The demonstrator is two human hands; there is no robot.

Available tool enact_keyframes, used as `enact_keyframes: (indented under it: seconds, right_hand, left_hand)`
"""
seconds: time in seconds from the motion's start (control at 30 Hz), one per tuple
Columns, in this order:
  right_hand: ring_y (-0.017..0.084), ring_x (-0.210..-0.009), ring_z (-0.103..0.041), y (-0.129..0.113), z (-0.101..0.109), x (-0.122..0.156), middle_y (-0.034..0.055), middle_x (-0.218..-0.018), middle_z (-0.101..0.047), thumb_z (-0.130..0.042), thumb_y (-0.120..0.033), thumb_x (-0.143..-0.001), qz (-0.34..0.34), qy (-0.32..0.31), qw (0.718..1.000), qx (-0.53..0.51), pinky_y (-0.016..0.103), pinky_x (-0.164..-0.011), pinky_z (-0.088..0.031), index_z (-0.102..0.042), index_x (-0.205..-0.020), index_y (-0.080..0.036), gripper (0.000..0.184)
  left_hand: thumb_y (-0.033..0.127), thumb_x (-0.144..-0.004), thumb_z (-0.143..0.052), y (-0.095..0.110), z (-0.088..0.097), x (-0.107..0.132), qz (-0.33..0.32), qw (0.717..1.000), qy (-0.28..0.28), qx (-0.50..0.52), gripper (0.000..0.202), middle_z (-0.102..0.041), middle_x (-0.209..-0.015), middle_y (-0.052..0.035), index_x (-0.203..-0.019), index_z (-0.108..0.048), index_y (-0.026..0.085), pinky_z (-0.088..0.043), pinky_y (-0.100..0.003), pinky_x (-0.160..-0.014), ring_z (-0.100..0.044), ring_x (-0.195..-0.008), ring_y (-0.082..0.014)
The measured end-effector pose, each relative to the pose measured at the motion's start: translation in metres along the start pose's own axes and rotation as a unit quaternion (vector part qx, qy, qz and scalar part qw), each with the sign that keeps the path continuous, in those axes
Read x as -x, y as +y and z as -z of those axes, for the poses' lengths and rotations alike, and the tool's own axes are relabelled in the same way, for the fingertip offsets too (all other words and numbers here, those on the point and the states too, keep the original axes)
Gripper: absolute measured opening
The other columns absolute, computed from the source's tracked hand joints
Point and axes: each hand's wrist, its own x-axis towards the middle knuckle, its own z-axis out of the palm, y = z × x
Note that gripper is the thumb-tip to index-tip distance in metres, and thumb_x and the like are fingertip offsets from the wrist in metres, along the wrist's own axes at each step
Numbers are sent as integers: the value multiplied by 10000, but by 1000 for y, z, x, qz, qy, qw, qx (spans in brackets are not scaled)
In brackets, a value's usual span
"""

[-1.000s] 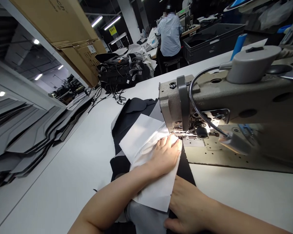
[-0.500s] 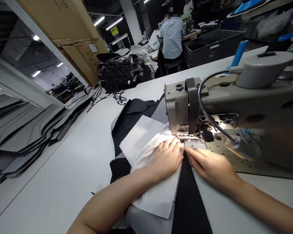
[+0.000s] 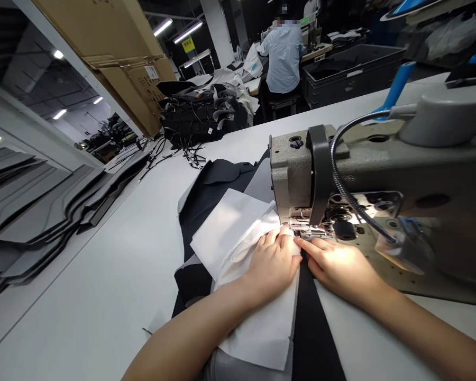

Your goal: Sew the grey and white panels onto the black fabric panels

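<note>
My left hand (image 3: 273,262) lies flat on a white fabric piece (image 3: 259,333), its fingertips close to the lit presser foot (image 3: 297,228) of a grey sewing machine (image 3: 416,169). Just right of it, my right hand (image 3: 339,267) rests palm down with fingers stretched out. Its index fingertip touches the edge of the white piece by the foot. Under the white piece lie black fabric (image 3: 317,333) and grey fabric (image 3: 259,182), which spread out behind and in front of the hands. The needle tip is hidden.
Stacked grey panels (image 3: 43,211) lie at the left of the white table (image 3: 103,280). A dark fabric heap (image 3: 202,114) with cords sits at the back, near a cardboard box (image 3: 103,32). Beyond are a person (image 3: 284,55) and a black crate (image 3: 349,71).
The view has shifted slightly, so the machine sits a bit farther right and larger. Both hands stay by the presser foot, with the right index finger now closer to the left hand.
</note>
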Motion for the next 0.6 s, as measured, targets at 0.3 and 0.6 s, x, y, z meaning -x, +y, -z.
enact_keyframes:
  seconds: [0.3,0.6]
  right_hand:
    - [229,-999,-563,24,39,51,79,-1119,-577,-506,-204,-822,91,-85,977,-173,336,-810,-469,-555,-1202,-250,386]
    - [192,-870,-545,-48,38,32,70,-918,-609,-454,-113,-872,283,-27,934,-218,359,-824,-441,-596,-1015,-184,213]
  left_hand:
    - [491,-846,-509,19,24,5,26,990,-137,0,421,-569,-1012,-108,-1069,-519,134,-504,-375,-712,-569,-880,-264]
    - [228,-797,-505,24,43,11,65,955,-277,-80,744,-599,-1050,-133,-1452,-159,165,-529,-374,-653,-640,-834,-278]
